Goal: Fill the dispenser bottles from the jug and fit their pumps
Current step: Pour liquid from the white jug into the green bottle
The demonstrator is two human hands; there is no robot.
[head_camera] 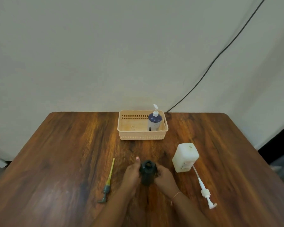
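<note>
A person's two bare forearms reach in from the bottom edge, cut off below the elbows, over a glossy dark-brown wooden table [59,154] with streaky grain and rounded far corners. Both hands close around a small dark bottle [147,173] standing upright near the table's front centre; its round open neck faces up with no pump fitted. The left hand [131,173] wraps its left side, fingers curled out of sight behind it and one pale-nailed fingertip poking up above. The right hand [164,176] cups the right side, fingers pressed to the plastic, their tips hidden by the bottle; a thin bracelet [176,194] circles that wrist. How much liquid the bottle holds cannot be made out. To the left, well apart, lies a grey pump [107,188] with a long yellowish dip tube pointing away from the viewer. To the right stands a squarish, translucent white plastic jug [185,157], slightly blurred, its label unreadable. A white pump [203,190] lies on the table with its thin tube tip just beside the jug's base. Farther back, a peach-coloured plastic basket [142,136], rectangular with perforated walls, holds a dark blue bottle [154,121] upright in its right end, white pump fitted. A black cable [220,54] runs diagonally down the plain pale wall behind.
</note>
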